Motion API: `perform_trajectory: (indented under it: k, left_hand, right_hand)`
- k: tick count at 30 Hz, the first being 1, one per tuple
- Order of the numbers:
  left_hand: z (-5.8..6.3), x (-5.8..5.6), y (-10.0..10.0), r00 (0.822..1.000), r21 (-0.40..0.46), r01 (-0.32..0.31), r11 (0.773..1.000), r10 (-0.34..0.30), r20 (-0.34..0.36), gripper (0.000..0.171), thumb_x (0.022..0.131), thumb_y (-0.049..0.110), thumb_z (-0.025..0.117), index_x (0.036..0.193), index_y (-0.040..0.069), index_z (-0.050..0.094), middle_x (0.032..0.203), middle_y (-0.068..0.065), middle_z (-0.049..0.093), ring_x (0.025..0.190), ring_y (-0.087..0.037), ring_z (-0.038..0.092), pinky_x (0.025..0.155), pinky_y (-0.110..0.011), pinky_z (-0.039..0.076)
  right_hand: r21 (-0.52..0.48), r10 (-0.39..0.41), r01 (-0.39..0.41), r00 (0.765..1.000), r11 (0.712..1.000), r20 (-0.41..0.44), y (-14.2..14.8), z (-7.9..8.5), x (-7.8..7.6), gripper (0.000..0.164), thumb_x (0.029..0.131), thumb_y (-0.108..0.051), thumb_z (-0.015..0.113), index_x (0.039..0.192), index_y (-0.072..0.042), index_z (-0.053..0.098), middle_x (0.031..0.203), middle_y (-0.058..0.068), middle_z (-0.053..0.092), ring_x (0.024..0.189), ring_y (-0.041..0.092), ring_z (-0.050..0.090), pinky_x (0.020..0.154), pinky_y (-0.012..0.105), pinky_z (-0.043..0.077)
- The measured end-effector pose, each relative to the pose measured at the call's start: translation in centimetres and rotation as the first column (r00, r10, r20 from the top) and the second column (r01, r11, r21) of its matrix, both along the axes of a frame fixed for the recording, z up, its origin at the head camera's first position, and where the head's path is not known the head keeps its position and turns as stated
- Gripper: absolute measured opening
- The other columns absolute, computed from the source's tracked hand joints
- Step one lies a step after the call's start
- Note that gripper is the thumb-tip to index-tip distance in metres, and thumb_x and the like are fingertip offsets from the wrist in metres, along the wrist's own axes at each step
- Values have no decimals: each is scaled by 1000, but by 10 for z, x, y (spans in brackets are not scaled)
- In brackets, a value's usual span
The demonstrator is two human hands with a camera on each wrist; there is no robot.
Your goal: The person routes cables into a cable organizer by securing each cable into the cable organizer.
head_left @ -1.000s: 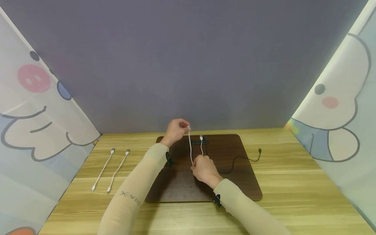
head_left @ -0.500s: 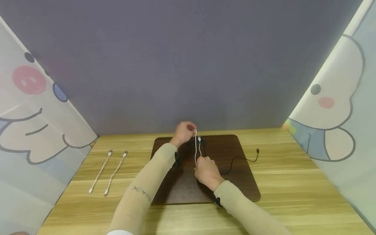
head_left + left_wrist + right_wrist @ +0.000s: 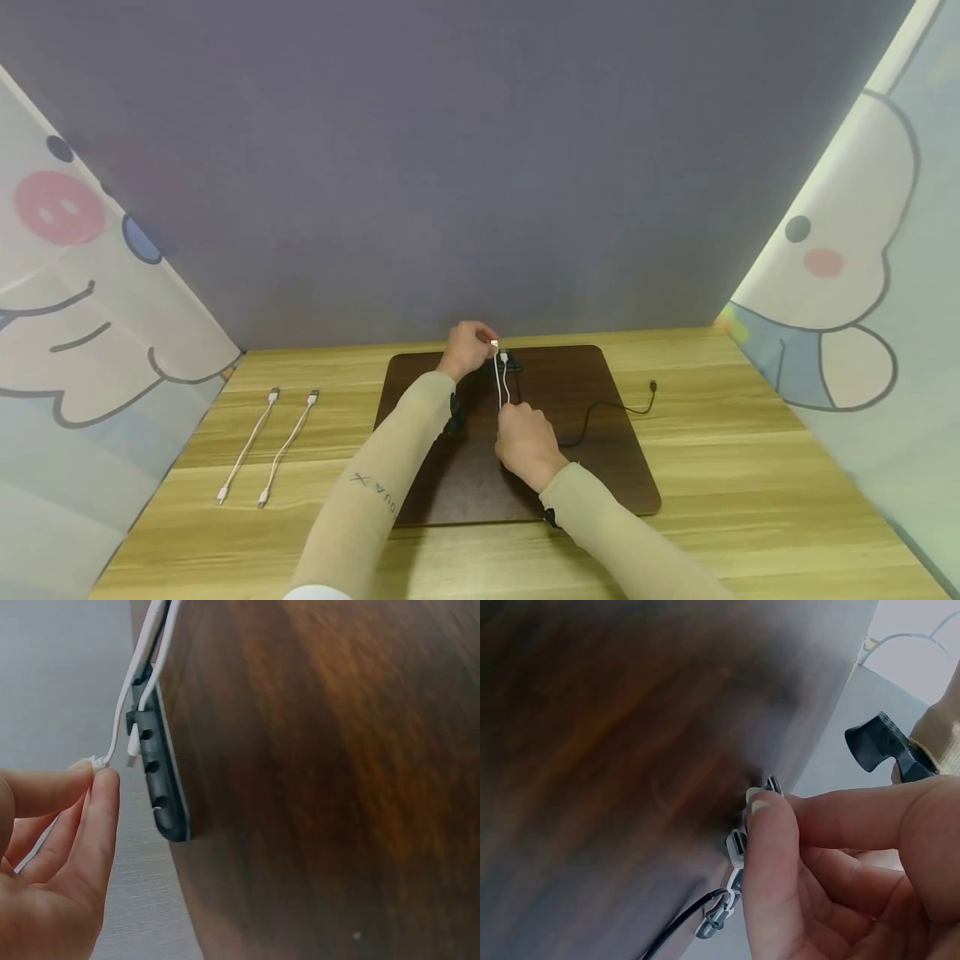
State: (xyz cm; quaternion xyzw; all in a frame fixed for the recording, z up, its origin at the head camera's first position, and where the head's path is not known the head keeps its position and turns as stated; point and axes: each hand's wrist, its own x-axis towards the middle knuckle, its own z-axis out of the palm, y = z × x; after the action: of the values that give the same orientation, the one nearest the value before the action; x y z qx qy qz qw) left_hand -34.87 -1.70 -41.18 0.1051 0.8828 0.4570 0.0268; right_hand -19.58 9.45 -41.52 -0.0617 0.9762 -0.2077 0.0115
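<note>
My left hand [image 3: 467, 346] pinches the plug of a white USB cable [image 3: 498, 383] between thumb and fingertips, beyond the far edge of the brown board. That cable runs toward me to my right hand [image 3: 527, 446], whose thumb and finger pinch it near its other end. Close beside the left fingertips is a black cable clip strip [image 3: 166, 799] with several notches, fixed along the board's edge. A second white cable [image 3: 506, 385] sits in one notch, its plug poking out past the strip. In the right wrist view a white connector [image 3: 736, 847] shows just beside the fingertips.
The dark brown board [image 3: 600, 487] lies on a wooden table [image 3: 750, 500]. A black cable [image 3: 600, 407] trails off its right side. Two white cables [image 3: 247, 446] lie side by side at the left. A grey panel [image 3: 480, 167] stands behind.
My left hand has gone right and come down toward the clip strip with the plug. The right hand stays over the board, holding the cable, and the head view has shifted slightly.
</note>
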Motion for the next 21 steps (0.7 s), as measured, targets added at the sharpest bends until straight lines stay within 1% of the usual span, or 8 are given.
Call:
perform_trajectory:
  k: [3,7,13,17,21]
  left_hand:
    - [-4,-2,1,1000,-4,-2,1000,2,-1,21,92,-3,69,113,0,75,103,-10,68,92,-26,69,78,-38,57]
    - [-7,-3,3,1000,-21,-2,1000,1,-21,20,91,-3,70,110,0,75,99,-10,69,89,-26,69,76,-37,57]
    - [-9,-2,5,999,-55,-8,998,6,-32,18,90,-1,72,108,0,76,99,-10,70,89,-26,67,76,-36,58]
    - [-11,-2,8,999,-96,-13,995,8,-48,18,91,0,72,108,-1,76,100,-11,70,92,-28,65,76,-37,57]
    - [-11,-3,10,998,-149,-6,989,-4,-62,16,91,-1,71,106,0,76,101,-12,69,92,-28,65,74,-37,57]
  right_hand:
    - [22,-7,7,1000,1000,-8,-1,0,-1,19,84,3,71,69,-4,61,58,5,55,49,18,54,42,34,46]
    - [49,-9,10,1000,999,-16,-2,0,-1,15,82,3,71,71,-3,63,62,8,58,51,21,59,43,37,49]
    - [54,6,-6,1000,999,-10,-3,0,-1,15,81,3,73,71,-3,63,61,7,57,50,18,56,43,35,48]
    - [57,12,-11,1000,998,-8,-2,-1,-1,17,81,3,73,70,-3,62,61,6,56,51,18,56,43,35,48]
    - [83,18,-15,999,996,-31,-4,-2,-2,18,80,2,74,69,-4,62,62,8,59,52,22,60,43,37,50]
